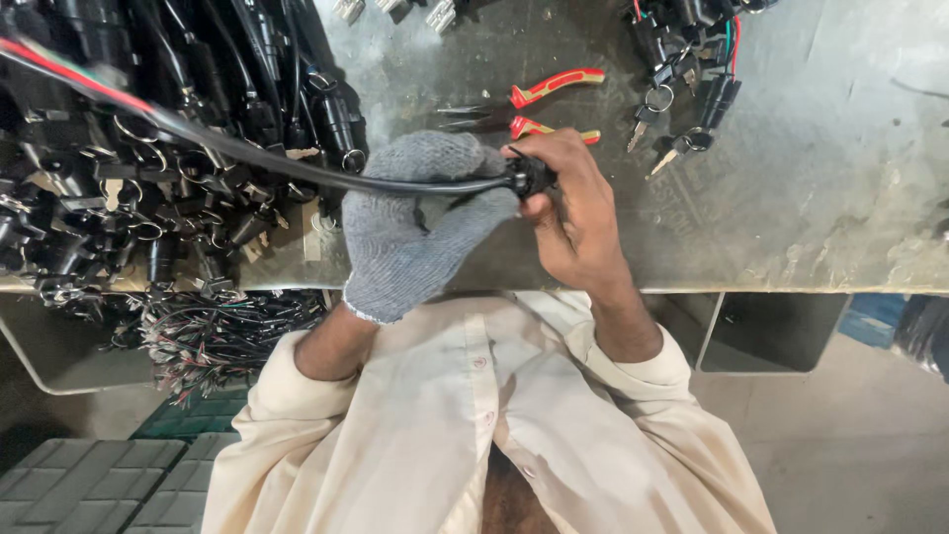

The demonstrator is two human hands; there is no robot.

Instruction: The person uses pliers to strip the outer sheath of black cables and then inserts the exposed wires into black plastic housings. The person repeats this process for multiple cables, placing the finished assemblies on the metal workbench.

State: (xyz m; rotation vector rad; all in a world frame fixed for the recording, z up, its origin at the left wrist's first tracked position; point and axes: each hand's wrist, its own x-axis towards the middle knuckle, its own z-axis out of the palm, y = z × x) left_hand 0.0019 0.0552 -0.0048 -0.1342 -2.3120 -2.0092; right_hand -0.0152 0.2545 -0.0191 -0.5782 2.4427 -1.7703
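One head-worn view looks steeply down, close over the grey workbench, apparently from its near edge.

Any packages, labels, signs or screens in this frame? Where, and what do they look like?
No packages, labels, signs or screens that I can make out.
Nearest candidates only:
Grey-green moulded plastic crates, bottom left on the floor, ribbed rectangular tops, no label visible.
Blue box-like object, right edge under the grey metal workbench, mostly hidden.
Faint marks on the workbench by the bare right hand: too blurred to tell.
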